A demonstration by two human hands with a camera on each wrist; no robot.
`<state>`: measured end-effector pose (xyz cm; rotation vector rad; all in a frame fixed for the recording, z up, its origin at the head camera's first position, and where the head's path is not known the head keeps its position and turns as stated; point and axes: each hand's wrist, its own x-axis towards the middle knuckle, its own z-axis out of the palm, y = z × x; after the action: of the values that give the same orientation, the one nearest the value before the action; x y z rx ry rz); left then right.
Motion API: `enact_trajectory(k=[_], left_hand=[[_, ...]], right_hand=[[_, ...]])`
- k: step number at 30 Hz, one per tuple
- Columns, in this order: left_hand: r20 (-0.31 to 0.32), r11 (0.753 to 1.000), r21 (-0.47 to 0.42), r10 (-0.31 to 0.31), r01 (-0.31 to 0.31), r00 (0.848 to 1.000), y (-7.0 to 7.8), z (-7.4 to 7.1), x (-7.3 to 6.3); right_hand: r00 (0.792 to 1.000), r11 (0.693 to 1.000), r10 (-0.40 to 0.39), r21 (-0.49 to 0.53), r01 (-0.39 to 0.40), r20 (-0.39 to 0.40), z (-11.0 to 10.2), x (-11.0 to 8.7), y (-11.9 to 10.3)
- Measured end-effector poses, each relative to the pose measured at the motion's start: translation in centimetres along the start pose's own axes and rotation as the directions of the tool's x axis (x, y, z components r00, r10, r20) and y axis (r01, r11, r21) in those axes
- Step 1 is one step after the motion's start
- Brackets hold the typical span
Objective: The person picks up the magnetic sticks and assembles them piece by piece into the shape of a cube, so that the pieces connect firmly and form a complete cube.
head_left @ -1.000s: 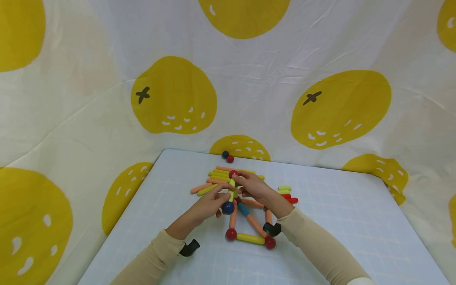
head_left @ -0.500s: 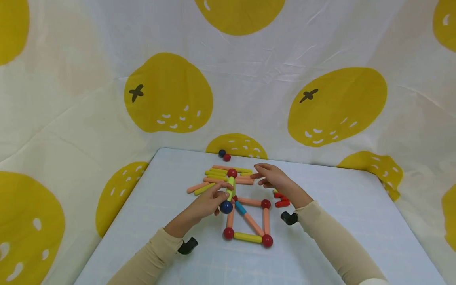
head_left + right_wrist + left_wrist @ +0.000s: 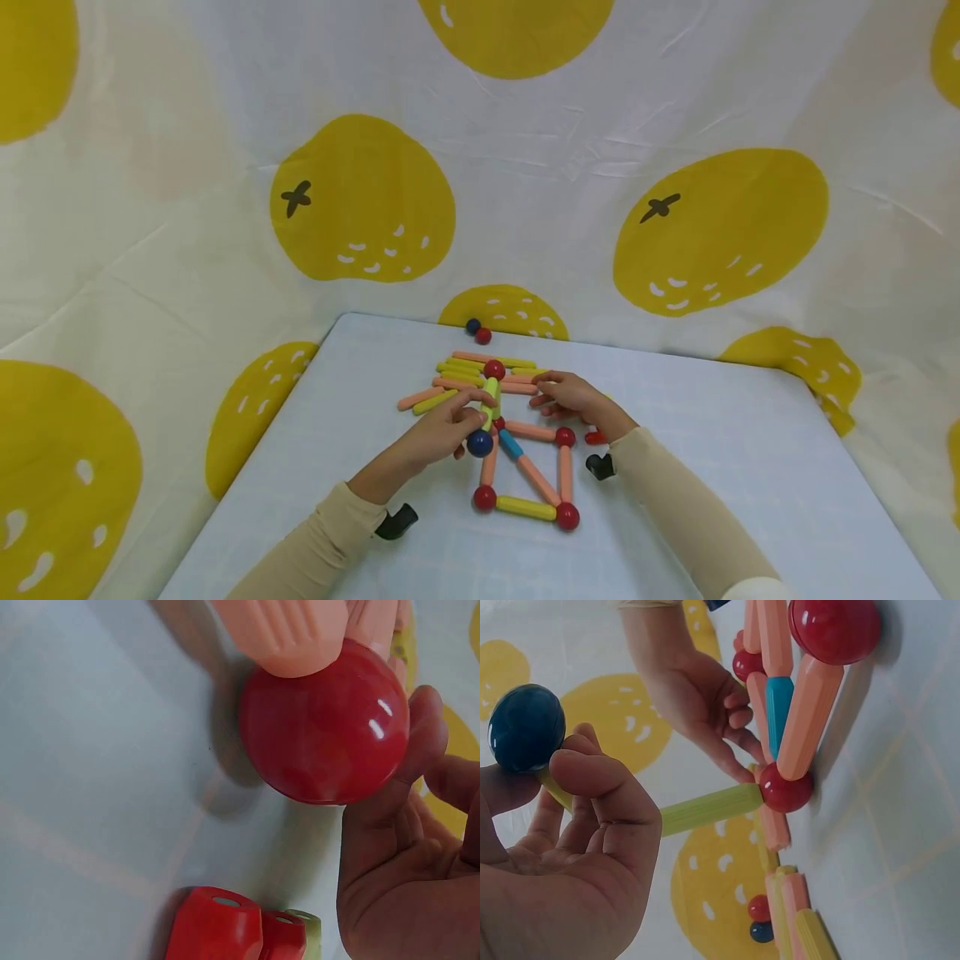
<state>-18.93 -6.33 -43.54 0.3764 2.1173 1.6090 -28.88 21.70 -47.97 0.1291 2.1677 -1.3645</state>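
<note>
My left hand (image 3: 452, 429) pinches a yellow-green magnetic rod (image 3: 488, 406) near the blue ball (image 3: 526, 727) on its end. The rod's far end meets a red ball (image 3: 494, 369). Below, an upright yellow-green rod (image 3: 712, 808) rises from a red ball (image 3: 786, 787) at the back left corner of a flat square frame. Peach rods (image 3: 531, 431) and a yellow rod (image 3: 527, 508) form its sides, with a blue rod (image 3: 510, 443) in the diagonal. My right hand (image 3: 576, 397) has its fingertips right by the ends of loose peach rods (image 3: 517, 388), fingers loosely bent.
Several loose yellow rods (image 3: 461, 367) and peach rods lie behind the frame. At the table's back edge sit a blue ball (image 3: 473, 326) and a red ball (image 3: 483, 336). Short red rods (image 3: 217, 926) lie beside the right hand. A fruit-print cloth (image 3: 540, 225) hangs behind the table.
My right hand has let go of the upper red ball and moved right, then down to the loose rods. The left hand has kept its grip on the rod, nearly still.
</note>
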Motion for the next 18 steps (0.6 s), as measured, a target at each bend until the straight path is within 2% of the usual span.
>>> enact_trajectory(k=[7, 18], left_hand=[[-0.004, 1.000, -0.003, -0.005, 0.005, 1.000, 0.1, 0.1, 0.0], [0.004, 1.000, -0.015, -0.010, 0.010, 1.000, 0.1, 0.1, 0.1]], right_hand=[[1.000, 1.000, 0.008, 0.001, -0.008, 0.019, 0.6, 1.1, 0.4], [0.996, 0.988, 0.080, 0.140, -0.073, -0.049, 0.8, 1.8, 0.9]])
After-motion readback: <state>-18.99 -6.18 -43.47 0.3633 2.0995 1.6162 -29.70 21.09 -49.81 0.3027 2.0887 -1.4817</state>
